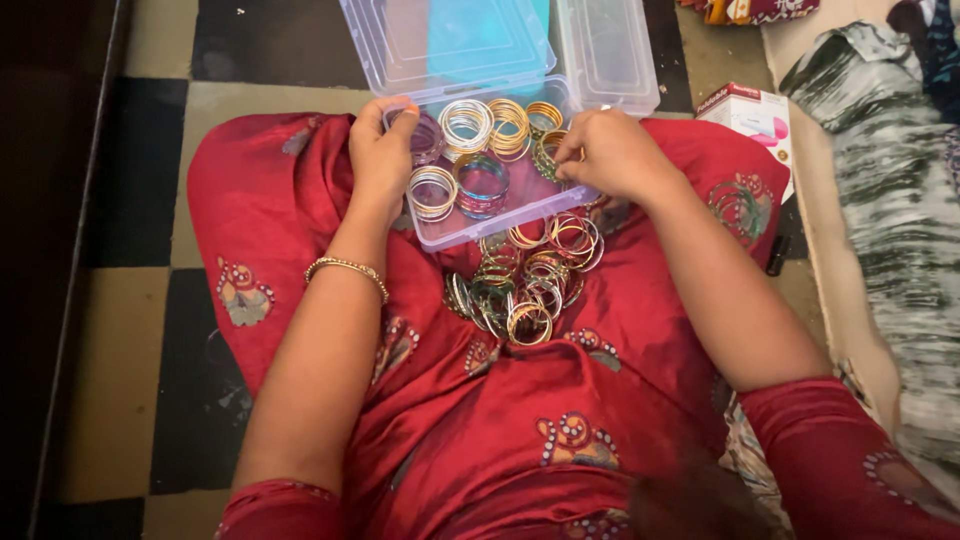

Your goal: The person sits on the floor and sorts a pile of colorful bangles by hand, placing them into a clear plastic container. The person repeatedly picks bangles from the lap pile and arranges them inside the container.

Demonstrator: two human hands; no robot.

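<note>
A purple bangle stack [425, 135] is gripped by the left hand [380, 150] and a green-gold bangle stack [549, 152] by the right hand [612, 152]; each is best seated upright, side by side, within the clear plastic box [520, 210].

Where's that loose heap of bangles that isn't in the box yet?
In the head view, the loose bangle pile lies mid-frame on the red cloth over the lap, just below the clear plastic box and between the forearms.

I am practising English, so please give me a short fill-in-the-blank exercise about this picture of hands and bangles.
1. The bangle sets stand inside a clear ____ box.
2. The loose bangles lie on the ____ cloth.
3. The left hand has a gold bangle at its ____.
4. The right hand pinches a bangle set at the box's ____ side.

Missing words: plastic; red; wrist; right
</note>
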